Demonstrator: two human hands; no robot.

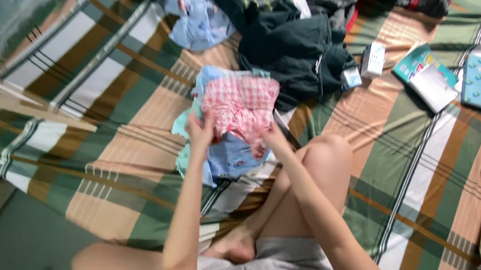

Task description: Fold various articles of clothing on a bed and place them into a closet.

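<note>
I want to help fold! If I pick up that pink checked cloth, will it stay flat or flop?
Probably flop: the pink checked cloth already creases and sags where the left hand and right hand pinch it. It looks thin, so likely light. It may drag on the blue garments beneath.

Striped bedsheet point(112, 161), dark green garment point(297, 52), small white box point(373, 59), teal books point(425, 71), blue patterned notebook point(480, 82)

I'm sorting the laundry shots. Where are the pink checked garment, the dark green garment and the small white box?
pink checked garment point(242, 108), head view, middle of its cloth
dark green garment point(294, 55), head view, middle of the heap
small white box point(373, 59), head view, its front face
</note>
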